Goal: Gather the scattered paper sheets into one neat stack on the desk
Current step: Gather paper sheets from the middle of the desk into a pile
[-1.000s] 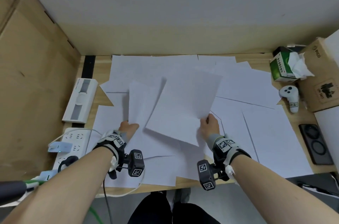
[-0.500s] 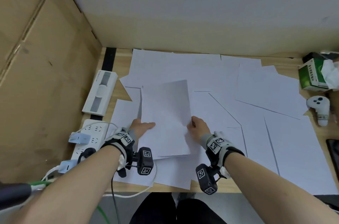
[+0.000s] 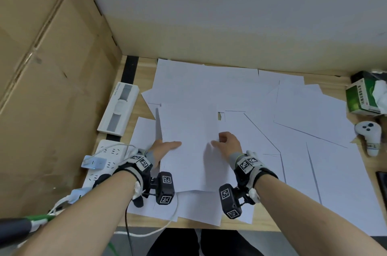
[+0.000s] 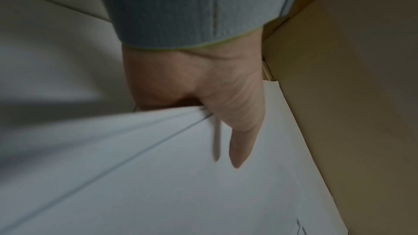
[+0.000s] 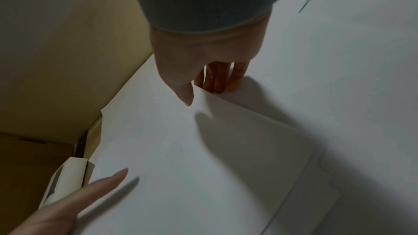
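Bare forearms; grey knit cuffs [image 4: 192, 6] edged in green; black-and-grey wrist straps [image 3: 256, 168] bearing square fiducial tags; black wrist cameras [image 3: 165, 187] mounted beneath, likewise tagged.

No text on anything here is legible.

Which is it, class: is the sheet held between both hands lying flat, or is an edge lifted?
Partly lifted. The right hand pinches the held sheet and its right edge curls up, casting a shadow; the left hand grips the opposite edge.

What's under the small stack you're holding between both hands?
Under the stack more loose sheets stick out at its near edge, lying on the desk. How many lie hidden beneath cannot be seen.
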